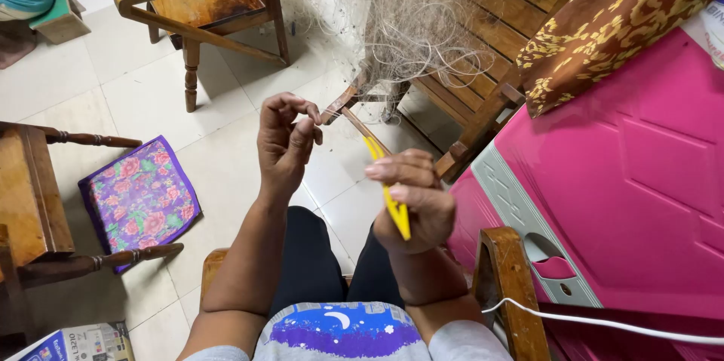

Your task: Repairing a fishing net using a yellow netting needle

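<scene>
My right hand grips a flat yellow netting needle that points up and to the left. My left hand is raised, its fingertips pinched on fine net thread beside a small flat wooden stick. A pale, tangled fishing net hangs from the wooden bench ahead of both hands. Thin line runs from the net down toward my fingers. I sit on a wooden chair, my dark-trousered knees below my hands.
A pink plastic cabinet stands close on the right, with a brown and gold patterned box above it. A wooden chair stands at the back left. A floral cushion lies on the tiled floor. A white cable crosses the chair arm.
</scene>
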